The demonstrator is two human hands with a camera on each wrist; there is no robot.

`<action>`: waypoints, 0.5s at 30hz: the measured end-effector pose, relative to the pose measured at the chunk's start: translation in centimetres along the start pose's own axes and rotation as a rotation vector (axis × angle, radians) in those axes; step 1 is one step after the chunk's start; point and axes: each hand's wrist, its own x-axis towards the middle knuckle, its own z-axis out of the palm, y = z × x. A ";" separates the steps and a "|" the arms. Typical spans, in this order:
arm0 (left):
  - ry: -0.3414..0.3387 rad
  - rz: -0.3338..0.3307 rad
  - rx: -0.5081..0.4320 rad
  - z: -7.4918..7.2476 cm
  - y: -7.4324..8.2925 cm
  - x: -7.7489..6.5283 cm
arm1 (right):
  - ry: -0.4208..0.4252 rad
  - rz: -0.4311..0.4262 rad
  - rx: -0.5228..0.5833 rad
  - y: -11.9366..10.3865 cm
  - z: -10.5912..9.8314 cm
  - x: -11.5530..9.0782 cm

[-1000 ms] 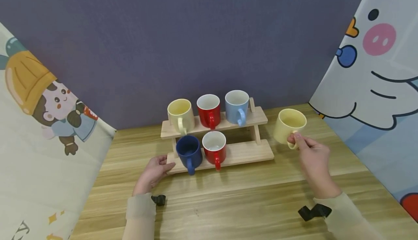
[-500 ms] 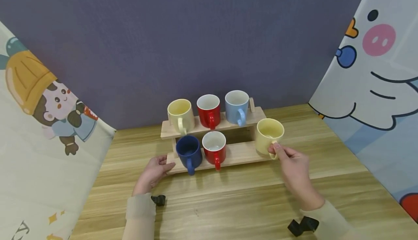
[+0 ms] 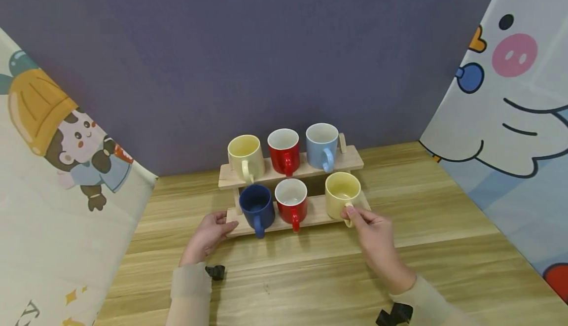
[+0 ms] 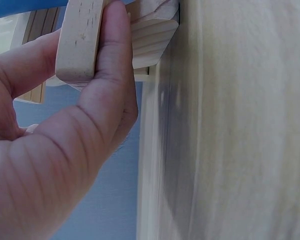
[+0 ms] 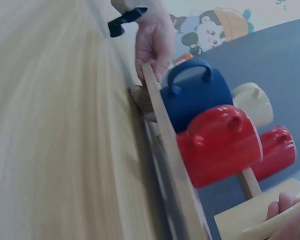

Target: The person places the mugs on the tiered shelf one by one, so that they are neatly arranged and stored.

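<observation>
A two-tier wooden rack stands on the table. My left hand grips the left end of its lower shelf, thumb on one face and fingers on the other in the left wrist view. At the lower shelf's right part, my right hand pinches the handle of a yellow mug, which is upright; whether its base touches the shelf I cannot tell. Left of it on that shelf are a red mug and a dark blue mug. In the right wrist view the held yellow mug is partly cut off.
On the upper shelf stand another yellow mug, a second red mug and a light blue mug, handles toward me. A grey-blue wall rises close behind the rack. The wood-grain table extends in front, with printed panels at both sides.
My right hand has carried the yellow mug leftward and nearer to me, from beside the rack to the lower shelf's right part. My left hand has stayed on the shelf end.
</observation>
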 end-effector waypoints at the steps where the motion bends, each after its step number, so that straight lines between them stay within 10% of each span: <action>1: 0.001 0.001 0.000 0.0 0.0 0.0 | -0.004 0.004 0.010 0.2 0.2 0.0; 15: -0.006 0.015 -0.007 0.2 0.1 0.3 | -0.066 0.001 0.012 2.1 1.2 0.4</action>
